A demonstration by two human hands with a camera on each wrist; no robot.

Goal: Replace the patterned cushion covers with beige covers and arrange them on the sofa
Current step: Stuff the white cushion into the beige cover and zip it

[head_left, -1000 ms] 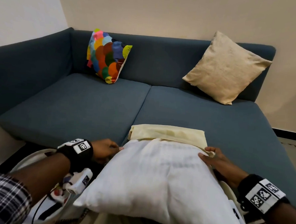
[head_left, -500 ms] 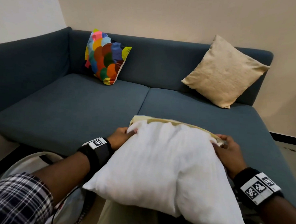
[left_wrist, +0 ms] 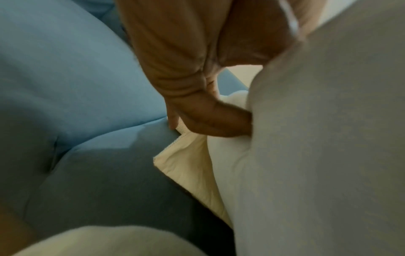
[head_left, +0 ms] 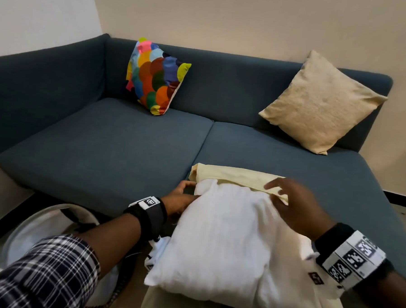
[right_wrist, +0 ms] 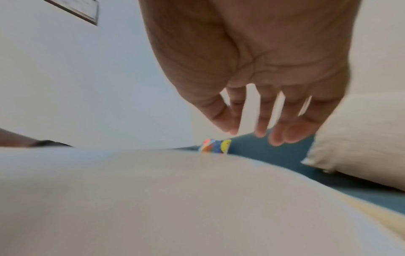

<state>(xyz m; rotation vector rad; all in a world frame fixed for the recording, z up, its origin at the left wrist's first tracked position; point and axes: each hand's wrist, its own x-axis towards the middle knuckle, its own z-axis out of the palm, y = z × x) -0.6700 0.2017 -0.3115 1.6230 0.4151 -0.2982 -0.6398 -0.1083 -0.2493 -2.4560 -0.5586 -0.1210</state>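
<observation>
1. Because the white cushion insert (head_left: pixel 221 235) lies bare across the person's lap and the front edge of the sofa (head_left: pixel 108 149), only its far end meets the mouth of the beige cover (head_left: pixel 233 175); the insertion step is judged barely begun.
2. The left hand (head_left: pixel 179 196) sits at the insert's far left corner. In the left wrist view its fingers (left_wrist: pixel 217 121) are curled, pinching the cover's seamed edge against the insert.
3. The right hand (head_left: pixel 295 205) hovers over the insert's far right corner, fingers (right_wrist: pixel 285 131) spread and relaxed, holding nothing. It is near the cover's opening, but contact cannot be confirmed.
4. Remaining on this unit, by judgement: draw the cover fully over the insert, close it, then place it.
5. Farther back, the beige cushion (head_left: pixel 322 101) leans on the right backrest; this unit appears complete.
6. The patterned cushion (head_left: pixel 154 77) leans on the left backrest, cover not yet replaced.
</observation>
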